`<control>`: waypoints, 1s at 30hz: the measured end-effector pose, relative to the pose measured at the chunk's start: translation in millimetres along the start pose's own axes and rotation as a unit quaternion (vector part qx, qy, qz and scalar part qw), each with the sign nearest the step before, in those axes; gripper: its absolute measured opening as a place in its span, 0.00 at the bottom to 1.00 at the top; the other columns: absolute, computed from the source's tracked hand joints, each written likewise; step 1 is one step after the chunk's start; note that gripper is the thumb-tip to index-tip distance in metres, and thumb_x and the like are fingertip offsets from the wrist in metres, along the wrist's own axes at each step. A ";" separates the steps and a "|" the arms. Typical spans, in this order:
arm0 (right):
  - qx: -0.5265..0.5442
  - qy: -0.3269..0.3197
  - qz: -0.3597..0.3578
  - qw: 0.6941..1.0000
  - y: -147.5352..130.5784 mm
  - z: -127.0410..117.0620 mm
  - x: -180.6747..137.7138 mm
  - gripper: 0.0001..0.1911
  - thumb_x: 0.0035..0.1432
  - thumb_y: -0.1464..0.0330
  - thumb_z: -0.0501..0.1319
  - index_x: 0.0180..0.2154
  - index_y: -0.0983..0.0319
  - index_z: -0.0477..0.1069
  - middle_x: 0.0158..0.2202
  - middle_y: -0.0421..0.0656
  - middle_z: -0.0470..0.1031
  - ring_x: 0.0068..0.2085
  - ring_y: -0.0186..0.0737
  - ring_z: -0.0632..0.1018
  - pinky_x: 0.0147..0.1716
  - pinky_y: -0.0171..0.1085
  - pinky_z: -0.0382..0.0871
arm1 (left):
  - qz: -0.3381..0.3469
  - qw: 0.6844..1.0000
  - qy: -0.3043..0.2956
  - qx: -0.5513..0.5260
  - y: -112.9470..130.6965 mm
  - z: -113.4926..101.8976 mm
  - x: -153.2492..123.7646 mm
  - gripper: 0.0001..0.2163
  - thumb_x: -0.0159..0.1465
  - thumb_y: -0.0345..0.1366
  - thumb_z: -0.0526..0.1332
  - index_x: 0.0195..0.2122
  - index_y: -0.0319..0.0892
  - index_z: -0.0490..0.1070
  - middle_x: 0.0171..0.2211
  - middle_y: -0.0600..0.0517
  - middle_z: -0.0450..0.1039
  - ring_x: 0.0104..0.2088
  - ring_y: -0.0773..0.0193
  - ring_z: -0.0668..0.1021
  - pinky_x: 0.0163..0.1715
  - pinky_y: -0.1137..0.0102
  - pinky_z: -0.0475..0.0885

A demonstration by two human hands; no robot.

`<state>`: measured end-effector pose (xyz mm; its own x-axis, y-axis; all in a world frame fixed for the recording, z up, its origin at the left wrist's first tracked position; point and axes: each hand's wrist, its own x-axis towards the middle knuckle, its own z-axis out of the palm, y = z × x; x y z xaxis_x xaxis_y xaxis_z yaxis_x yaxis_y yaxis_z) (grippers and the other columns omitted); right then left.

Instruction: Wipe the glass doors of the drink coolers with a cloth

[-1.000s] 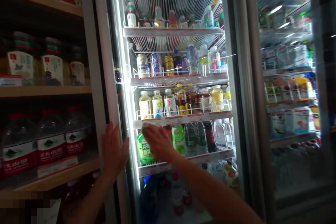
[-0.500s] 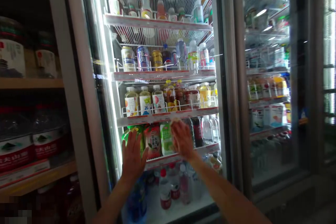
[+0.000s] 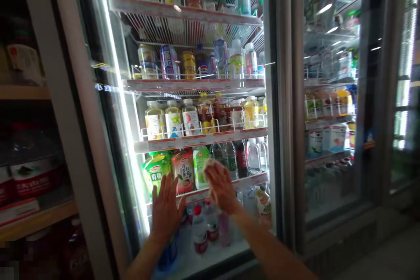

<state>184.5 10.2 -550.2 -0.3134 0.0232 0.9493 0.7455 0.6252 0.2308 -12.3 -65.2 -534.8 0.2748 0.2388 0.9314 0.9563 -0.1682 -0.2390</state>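
My left hand (image 3: 166,210) is raised with its fingers stretched out, in front of the lower part of the lit fridge's glass door (image 3: 129,223). Whether its palm touches the glass I cannot tell. Higher and to the right, my right hand (image 3: 223,188) presses a pale cloth (image 3: 210,165) flat toward the glass; only the cloth's edges show around the fingers. Behind the glass, near my hands, stand a green drink bottle (image 3: 157,166), a red drink bottle (image 3: 183,170) and a light-green carton (image 3: 201,162).
Several bottles and cans fill the wire shelves above. Red-capped bottles (image 3: 199,229) stand at the fridge's bottom. A metal door frame (image 3: 284,96) runs up the right side, with a second glass-door fridge (image 3: 337,192) beyond. At left, a wooden shelf (image 3: 39,218) carries large bottles.
My view has shifted, so the fridge appears further left and higher. My right hand has moved slightly left and down with the cloth; my left hand stays raised, a little lower.
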 end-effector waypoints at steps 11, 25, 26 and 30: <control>-0.016 0.081 0.145 0.986 12.7 -5.6 -23.1 0.32 0.58 0.73 0.47 0.64 0.64 0.46 0.64 0.50 0.52 0.65 0.52 0.50 0.59 0.56 0.55 | -0.003 1.000 -0.005 -0.012 21.0 9.5 -12.9 0.31 0.62 0.34 0.53 0.64 0.42 0.41 0.65 0.44 0.44 0.65 0.57 0.48 0.63 0.56 0.43; -0.015 0.113 0.198 0.974 6.4 -0.8 -5.0 0.30 0.58 0.75 0.46 0.63 0.69 0.48 0.65 0.53 0.47 0.65 0.54 0.48 0.59 0.57 0.51 | -0.120 0.991 -0.029 0.054 -35.7 -19.8 -58.4 0.32 0.62 0.35 0.54 0.65 0.44 0.38 0.65 0.40 0.44 0.65 0.52 0.49 0.61 0.49 0.49; 0.008 0.069 0.142 0.987 -25.4 9.1 -1.1 0.29 0.58 0.75 0.47 0.62 0.70 0.50 0.65 0.53 0.49 0.66 0.53 0.47 0.60 0.56 0.50 | -0.131 0.990 -0.030 0.054 -37.0 -21.0 -60.3 0.32 0.62 0.35 0.53 0.65 0.44 0.38 0.65 0.40 0.45 0.65 0.51 0.50 0.61 0.49 0.50; 0.055 -0.043 -0.098 0.993 -127.3 38.8 5.0 0.23 0.61 0.71 0.49 0.57 0.65 0.60 0.64 0.41 0.53 0.66 0.46 0.44 0.64 0.48 0.43 | -0.154 0.985 -0.037 0.062 -44.0 -29.2 -69.8 0.30 0.63 0.36 0.52 0.64 0.43 0.39 0.64 0.38 0.46 0.64 0.50 0.51 0.60 0.48 0.51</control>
<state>65.2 -39.0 -583.1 -0.4988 -0.0443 0.8656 0.5975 0.7059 0.3804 -76.4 -102.4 -581.2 -0.0282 0.3308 0.9433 0.9991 0.0403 0.0157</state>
